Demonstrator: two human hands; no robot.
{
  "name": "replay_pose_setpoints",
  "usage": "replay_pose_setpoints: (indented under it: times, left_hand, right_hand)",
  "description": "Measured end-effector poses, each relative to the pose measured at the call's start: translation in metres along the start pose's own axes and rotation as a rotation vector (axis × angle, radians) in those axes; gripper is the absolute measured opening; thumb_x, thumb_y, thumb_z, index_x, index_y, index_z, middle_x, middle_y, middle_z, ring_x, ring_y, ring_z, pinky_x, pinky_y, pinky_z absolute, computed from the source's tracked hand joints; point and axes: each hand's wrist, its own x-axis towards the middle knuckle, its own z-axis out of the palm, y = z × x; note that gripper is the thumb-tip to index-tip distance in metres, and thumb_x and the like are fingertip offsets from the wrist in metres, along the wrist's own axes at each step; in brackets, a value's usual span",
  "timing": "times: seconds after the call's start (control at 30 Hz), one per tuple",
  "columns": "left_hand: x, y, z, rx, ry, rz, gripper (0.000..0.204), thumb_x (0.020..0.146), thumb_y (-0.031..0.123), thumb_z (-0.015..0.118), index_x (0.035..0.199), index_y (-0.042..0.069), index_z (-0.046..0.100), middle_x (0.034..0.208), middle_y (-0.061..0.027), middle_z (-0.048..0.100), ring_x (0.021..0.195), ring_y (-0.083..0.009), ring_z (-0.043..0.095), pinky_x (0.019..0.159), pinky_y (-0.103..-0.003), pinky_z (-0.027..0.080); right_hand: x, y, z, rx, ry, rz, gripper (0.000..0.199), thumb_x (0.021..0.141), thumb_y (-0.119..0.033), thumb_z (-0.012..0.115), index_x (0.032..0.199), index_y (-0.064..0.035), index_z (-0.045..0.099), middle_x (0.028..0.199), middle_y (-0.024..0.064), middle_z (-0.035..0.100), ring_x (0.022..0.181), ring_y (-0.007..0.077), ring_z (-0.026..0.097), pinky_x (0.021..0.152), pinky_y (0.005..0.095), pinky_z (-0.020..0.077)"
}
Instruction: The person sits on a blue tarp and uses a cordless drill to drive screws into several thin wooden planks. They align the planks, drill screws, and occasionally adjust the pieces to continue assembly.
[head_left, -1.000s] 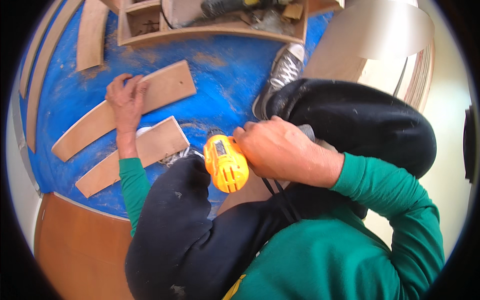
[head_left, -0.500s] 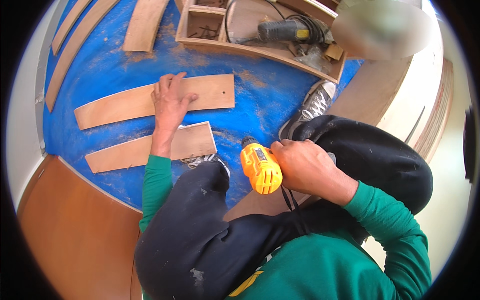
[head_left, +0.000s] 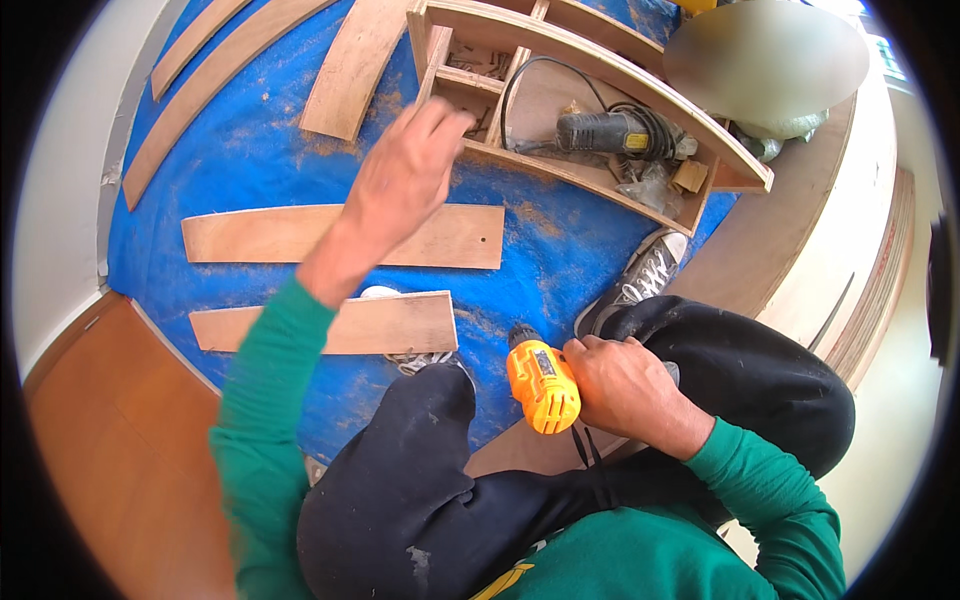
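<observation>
My right hand (head_left: pixel 628 388) is closed round the grip of a yellow cordless drill (head_left: pixel 545 382), holding it over my lap with its dark chuck pointing away from me. My left hand (head_left: pixel 405 175) is raised by the near left corner of a wooden tool box (head_left: pixel 590 180), its fingers curled and smeared by motion; whether they hold anything is unclear. Under my left forearm lies a curved plywood board (head_left: pixel 450 238) with a small hole near its right end. A shorter board (head_left: pixel 395 325) rests closer to me, above my left shoe (head_left: pixel 425 362).
Inside the box are compartments of screws or nails (head_left: pixel 482 62) and a grey corded power tool (head_left: pixel 605 132). More curved strips (head_left: pixel 200 115) and a board (head_left: pixel 350 70) lie on the blue sheet (head_left: pixel 270 170). Plywood sheets (head_left: pixel 790 230) stand at the right.
My left hand has lifted off the holed board and moved up and right to the box's corner. The drill stays in my right hand. The view has shifted, showing more of the box.
</observation>
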Motion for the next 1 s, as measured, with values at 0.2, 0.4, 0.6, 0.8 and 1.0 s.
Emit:
replay_pose_setpoints:
  times: [0.2, 0.4, 0.6, 0.8, 1.0]
  left_hand:
    - [0.115, -0.062, 0.048, 0.280, -0.257, 0.114, 0.024, 0.093, -0.007, 0.060, 0.113, -0.005, 0.073, 0.109, -0.0260, 0.076, 0.106, -0.0457, 0.074, 0.093, -0.052, 0.060]
    - [0.145, -0.102, 0.120, 0.298, -0.008, -0.237, 0.028, 0.101, 0.011, 0.061, 0.121, 0.000, 0.077, 0.118, -0.0282, 0.079, 0.109, -0.0498, 0.076, 0.097, -0.056, 0.061]
    - [0.146, -0.117, 0.140, 0.281, -0.036, -0.338, 0.040, 0.102, 0.026, 0.067, 0.134, 0.002, 0.075, 0.119, -0.0312, 0.077, 0.110, -0.0467, 0.076, 0.096, -0.057, 0.061]
    - [0.149, -0.101, 0.129, 0.276, -0.060, -0.347, 0.038, 0.100, 0.025, 0.068, 0.129, 0.002, 0.077, 0.117, -0.0312, 0.078, 0.109, -0.0465, 0.077, 0.095, -0.057, 0.061]
    - [0.147, -0.097, 0.126, 0.269, -0.082, -0.371, 0.036, 0.099, 0.025, 0.068, 0.124, 0.001, 0.078, 0.114, -0.0312, 0.078, 0.108, -0.0464, 0.078, 0.094, -0.057, 0.062]
  right_hand:
    - [-0.002, 0.000, -0.004, -0.016, 0.025, 0.016, 0.023, 0.094, -0.015, 0.074, 0.111, -0.0015, 0.067, 0.096, 0.0160, 0.075, 0.090, 0.0361, 0.079, 0.085, 0.0515, 0.0606]
    - [-0.008, -0.003, -0.006, -0.047, 0.078, -0.031, 0.021, 0.094, -0.013, 0.074, 0.111, -0.0031, 0.068, 0.095, 0.0126, 0.074, 0.090, 0.0315, 0.079, 0.083, 0.0485, 0.0589]
    - [-0.011, -0.003, -0.007, -0.070, 0.042, -0.027, 0.024, 0.093, -0.012, 0.075, 0.113, -0.0030, 0.069, 0.097, 0.0109, 0.074, 0.094, 0.0298, 0.079, 0.084, 0.0459, 0.0580]
    - [-0.006, -0.004, -0.009, -0.081, 0.009, 0.019, 0.023, 0.095, -0.013, 0.075, 0.114, -0.0024, 0.069, 0.099, 0.0132, 0.075, 0.095, 0.0318, 0.079, 0.088, 0.0481, 0.0591]
    - [-0.001, -0.003, -0.012, -0.061, 0.028, 0.029, 0.024, 0.097, -0.015, 0.074, 0.114, -0.0001, 0.068, 0.100, 0.0166, 0.075, 0.094, 0.0364, 0.079, 0.089, 0.0516, 0.0600]
